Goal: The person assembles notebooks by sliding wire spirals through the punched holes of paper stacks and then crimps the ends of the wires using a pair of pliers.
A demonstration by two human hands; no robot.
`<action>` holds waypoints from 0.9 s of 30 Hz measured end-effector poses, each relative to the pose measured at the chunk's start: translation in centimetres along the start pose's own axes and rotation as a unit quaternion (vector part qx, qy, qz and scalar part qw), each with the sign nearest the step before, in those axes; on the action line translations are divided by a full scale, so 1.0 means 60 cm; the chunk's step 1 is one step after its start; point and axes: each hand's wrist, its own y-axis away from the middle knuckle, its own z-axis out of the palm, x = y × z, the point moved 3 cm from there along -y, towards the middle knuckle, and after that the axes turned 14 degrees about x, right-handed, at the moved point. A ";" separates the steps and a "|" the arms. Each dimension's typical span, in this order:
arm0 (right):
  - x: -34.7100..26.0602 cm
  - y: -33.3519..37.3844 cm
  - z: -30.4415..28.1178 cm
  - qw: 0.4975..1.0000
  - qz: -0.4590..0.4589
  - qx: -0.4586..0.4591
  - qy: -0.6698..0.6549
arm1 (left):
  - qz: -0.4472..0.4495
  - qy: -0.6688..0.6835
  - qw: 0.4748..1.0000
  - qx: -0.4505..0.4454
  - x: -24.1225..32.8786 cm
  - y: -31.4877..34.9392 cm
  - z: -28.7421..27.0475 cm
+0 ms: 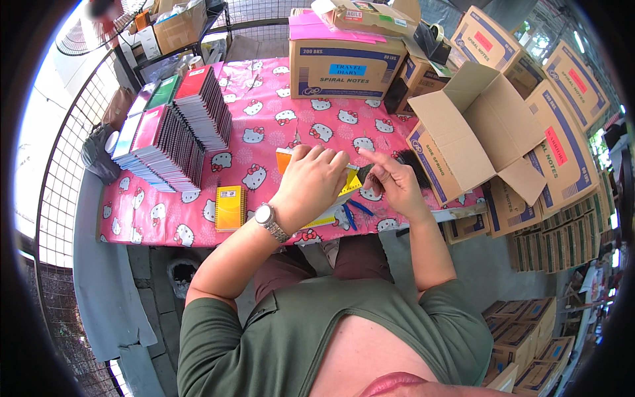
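My left hand (312,182), with a watch on its wrist, curls over the top of a small orange and yellow notebook (283,161) and grips it. Yellow page edges (350,188) show beside the fingers, and part of the notebook is hidden beneath the hand. To the right, my right hand (399,187) is raised with the index finger stretched toward the notebook and the other fingers partly bent; I see nothing held in it. A yellow spiral notebook (230,209) lies to the left of my left wrist. Blue-handled pliers or scissors (358,210) rest near the table's front edge.
Tall stacks of spiral notebooks (165,147) stand at the left on the pink patterned tablecloth (254,159). An open carton (456,142) sits at the right, its flaps sticking out. A closed carton (347,69) is at the back. A dark bristly object (413,167) lies behind my right hand.
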 end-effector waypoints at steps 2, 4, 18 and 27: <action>-0.014 0.002 -0.001 0.995 0.091 0.001 -0.039 | 0.010 -0.016 1.000 0.005 0.008 0.001 0.000; -0.033 0.002 0.002 0.995 -0.045 0.016 0.092 | 0.024 -0.041 0.999 0.004 0.020 -0.001 -0.008; 0.351 -0.079 -0.032 0.935 0.088 0.060 0.338 | 0.003 0.032 0.994 -0.108 0.008 -0.005 0.000; 0.249 -0.129 -0.016 0.972 0.190 -0.081 -0.111 | -0.097 -0.057 0.993 -0.030 -0.026 0.025 -0.009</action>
